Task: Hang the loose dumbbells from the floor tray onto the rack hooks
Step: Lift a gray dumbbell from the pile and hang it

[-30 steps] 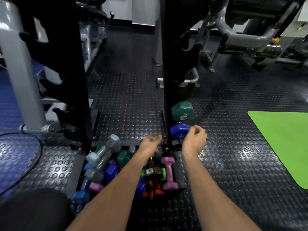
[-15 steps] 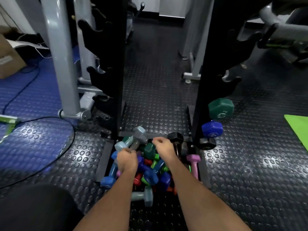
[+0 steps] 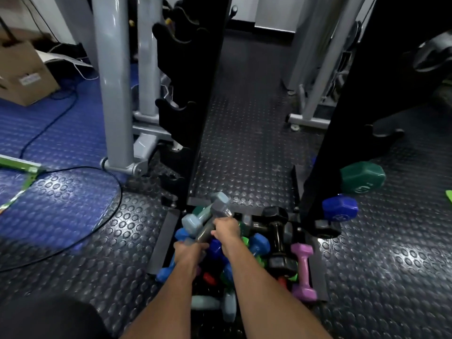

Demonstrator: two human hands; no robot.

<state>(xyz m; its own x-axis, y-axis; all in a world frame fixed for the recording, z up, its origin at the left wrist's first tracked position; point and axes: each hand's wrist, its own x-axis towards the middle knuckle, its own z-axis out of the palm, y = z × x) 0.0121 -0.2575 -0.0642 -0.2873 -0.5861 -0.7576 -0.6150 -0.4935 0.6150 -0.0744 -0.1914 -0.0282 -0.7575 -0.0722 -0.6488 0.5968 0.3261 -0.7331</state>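
Note:
A floor tray (image 3: 163,243) between two black rack posts holds several loose dumbbells in grey, blue, green, black and pink. My right hand (image 3: 226,230) is wrapped around the handle of a grey dumbbell (image 3: 216,216) that tilts up out of the pile. My left hand (image 3: 189,252) grips the lower end of the same grey dumbbell. On the right rack post (image 3: 325,152) hang a green dumbbell (image 3: 362,177) and a blue dumbbell (image 3: 340,210). The left rack post (image 3: 195,106) has bare black hooks (image 3: 175,111).
A grey machine frame (image 3: 112,94) stands left of the rack. A black cable (image 3: 97,226) loops over the studded floor. A cardboard box (image 3: 24,69) sits far left. A pink dumbbell (image 3: 303,272) lies at the tray's right side. More grey machine legs (image 3: 308,118) stand behind.
Both hands left the blue dumbbell hung on the right post, moved left to the tray and closed on the grey dumbbell. The view has turned left and closer.

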